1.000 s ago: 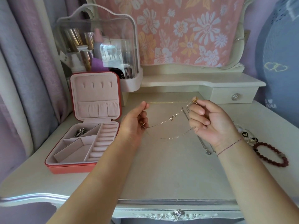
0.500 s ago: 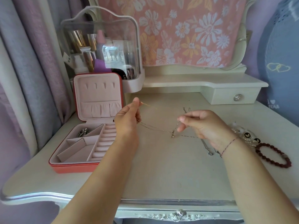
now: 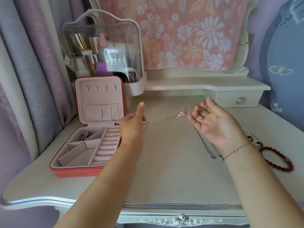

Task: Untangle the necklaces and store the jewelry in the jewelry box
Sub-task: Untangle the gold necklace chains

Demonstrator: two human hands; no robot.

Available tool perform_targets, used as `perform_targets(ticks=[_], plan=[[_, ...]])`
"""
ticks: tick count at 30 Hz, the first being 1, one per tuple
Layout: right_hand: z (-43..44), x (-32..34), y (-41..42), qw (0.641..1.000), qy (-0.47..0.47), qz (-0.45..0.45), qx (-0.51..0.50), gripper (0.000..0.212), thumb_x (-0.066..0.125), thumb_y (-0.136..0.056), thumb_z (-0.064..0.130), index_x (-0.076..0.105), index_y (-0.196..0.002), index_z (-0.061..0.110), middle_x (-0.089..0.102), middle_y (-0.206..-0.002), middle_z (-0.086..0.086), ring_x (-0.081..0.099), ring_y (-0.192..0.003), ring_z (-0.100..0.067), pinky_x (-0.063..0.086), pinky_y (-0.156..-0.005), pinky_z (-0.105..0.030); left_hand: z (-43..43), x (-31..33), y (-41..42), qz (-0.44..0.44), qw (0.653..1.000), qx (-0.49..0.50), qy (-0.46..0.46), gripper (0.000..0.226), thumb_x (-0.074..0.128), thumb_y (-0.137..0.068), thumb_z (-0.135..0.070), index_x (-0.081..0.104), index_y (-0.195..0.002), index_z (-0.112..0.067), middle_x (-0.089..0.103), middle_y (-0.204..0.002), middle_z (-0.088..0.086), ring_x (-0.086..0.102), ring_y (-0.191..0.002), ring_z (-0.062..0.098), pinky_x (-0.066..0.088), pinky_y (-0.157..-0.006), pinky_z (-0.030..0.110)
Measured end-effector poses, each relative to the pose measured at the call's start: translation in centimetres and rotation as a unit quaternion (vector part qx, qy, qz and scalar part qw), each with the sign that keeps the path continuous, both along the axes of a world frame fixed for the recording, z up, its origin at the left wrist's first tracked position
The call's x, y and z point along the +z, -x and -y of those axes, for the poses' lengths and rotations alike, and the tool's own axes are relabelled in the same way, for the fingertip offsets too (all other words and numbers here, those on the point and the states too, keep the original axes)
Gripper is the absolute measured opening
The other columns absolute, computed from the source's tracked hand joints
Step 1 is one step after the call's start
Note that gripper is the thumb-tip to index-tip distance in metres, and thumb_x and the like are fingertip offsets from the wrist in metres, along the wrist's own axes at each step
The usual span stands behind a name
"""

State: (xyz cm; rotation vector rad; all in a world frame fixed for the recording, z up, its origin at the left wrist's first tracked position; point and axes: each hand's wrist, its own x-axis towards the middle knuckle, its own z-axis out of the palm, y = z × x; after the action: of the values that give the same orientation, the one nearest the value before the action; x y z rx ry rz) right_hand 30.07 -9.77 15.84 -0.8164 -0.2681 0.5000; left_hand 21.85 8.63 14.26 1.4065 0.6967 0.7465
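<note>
Spanning mid-frame: thin gold chain (image 3: pixel 164 116) — left hand (image 3: pixel 131 127) pinches one end, right hand (image 3: pixel 217 127) palm-up, fingers loose, links draped over them.

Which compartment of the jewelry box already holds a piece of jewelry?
The far-left compartment of the jewelry box, next to the lid hinge: a silver piece lies in it. The other compartments look bare.

the necklace chain (image 3: pixel 164 116) is thin gold-toned metal that glints. the jewelry box (image 3: pixel 79 172) has a smooth coral shell, like faux leather, and a matt, velvety pink lining. the storage case (image 3: pixel 102 38) is clear glossy plastic. the dressing table (image 3: pixel 172 178) is cream-painted with a soft sheen. the bead bracelet (image 3: pixel 267 148) looks dark red and polished.
</note>
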Motion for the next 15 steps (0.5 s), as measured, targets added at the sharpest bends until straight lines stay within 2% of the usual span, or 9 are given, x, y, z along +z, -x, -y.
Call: perform_targets(ticks=[4,7,9,11,15], plan=[[-0.12,0.26,0.23,0.999,-0.05,-0.008,0.007,0.021,0.059,-0.083,0.034,0.054,-0.071,0.018,0.048,-0.061,0.005,0.045,-0.055,-0.009,0.051,-0.064,-0.024,-0.38,0.1,-0.24,0.02,0.994,-0.013,0.105,0.049,0.056,-0.092,-0.053,0.049,-0.063,-0.014,0.033,-0.042,-0.004,0.027,-0.038,0.013,0.022,-0.043,0.025],[0.05,0.45,0.27,0.995,-0.081,-0.009,0.056,0.026,0.053,-0.088,0.037,0.057,-0.069,0.019,0.034,-0.048,0.009,0.029,-0.045,-0.005,0.036,-0.046,-0.014,-0.28,-0.02,-0.38,0.052,0.987,-0.054,0.144,0.047,0.057,-0.091,-0.055,0.048,-0.065,-0.016,0.031,-0.044,-0.005,0.022,-0.035,0.011,0.017,-0.039,0.023],[0.29,0.54,0.31,0.993,-0.089,0.001,0.079,0.03,0.049,-0.089,0.038,0.061,-0.068,0.02,0.03,-0.041,0.009,0.026,-0.036,-0.006,0.027,-0.037,-0.012,-0.17,-0.17,-0.49,0.06,0.986,-0.073,0.138,0.044,0.061,-0.089,-0.051,0.047,-0.066,-0.017,0.03,-0.046,-0.006,0.022,-0.036,0.01,0.018,-0.039,0.022],[0.47,0.63,0.36,0.993,-0.091,0.012,0.078,0.03,0.048,-0.089,0.038,0.064,-0.07,0.021,0.027,-0.037,0.008,0.024,-0.034,-0.006,0.024,-0.035,-0.013,-0.23,-0.34,-0.58,0.064,0.987,-0.077,0.125,0.04,0.065,-0.088,-0.044,0.047,-0.066,-0.017,0.033,-0.046,-0.007,0.025,-0.038,0.009,0.022,-0.039,0.02],[0.6,0.72,0.34,0.994,-0.077,0.025,0.071,0.025,0.051,-0.086,0.035,0.069,-0.075,0.021,0.025,-0.037,0.008,0.018,-0.041,-0.007,0.024,-0.04,-0.014,-0.63,-0.75,-0.76,0.081,0.984,-0.087,0.129,0.041,0.066,-0.09,-0.033,0.041,-0.062,-0.018,0.038,-0.044,-0.009,0.032,-0.039,0.008,0.029,-0.042,0.019]])
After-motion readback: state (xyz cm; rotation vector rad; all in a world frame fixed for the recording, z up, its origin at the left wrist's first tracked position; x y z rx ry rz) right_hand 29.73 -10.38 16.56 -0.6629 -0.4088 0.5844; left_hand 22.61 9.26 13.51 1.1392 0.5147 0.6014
